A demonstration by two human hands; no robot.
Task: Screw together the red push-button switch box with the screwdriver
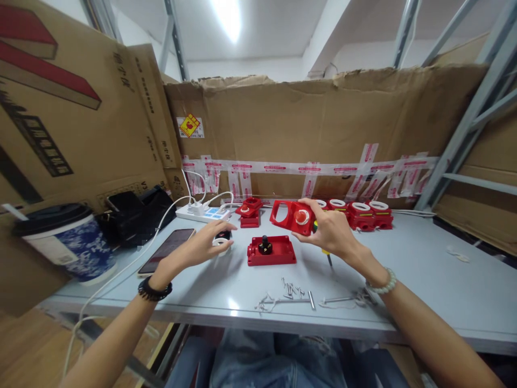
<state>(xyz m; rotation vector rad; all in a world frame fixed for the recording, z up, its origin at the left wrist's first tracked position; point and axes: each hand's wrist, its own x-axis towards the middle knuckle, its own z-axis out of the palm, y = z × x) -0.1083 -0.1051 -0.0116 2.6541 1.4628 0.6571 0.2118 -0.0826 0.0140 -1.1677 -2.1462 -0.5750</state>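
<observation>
My right hand [333, 229] pinches a red cover [286, 214] by its right end, tilted above the table. The cover has a large round opening and a red knob in a white ring. A screwdriver [326, 251] with a yellow and green handle shows partly behind this hand; whether the hand also grips it is unclear. My left hand [202, 245] has thumb and fingers apart around a black and white round part [222, 237], with no firm grip visible. Between the hands lies a red box base [283, 252] with a black post fitting [265, 246] inside.
Several assembled red boxes [361, 215] stand at the back right. Another red box [249, 212] is by the white power strip [202, 212]. Loose screws [293, 288] and a T-handled tool [288, 300] lie near the front edge. A phone [167, 250] and paper cup [70, 242] are left.
</observation>
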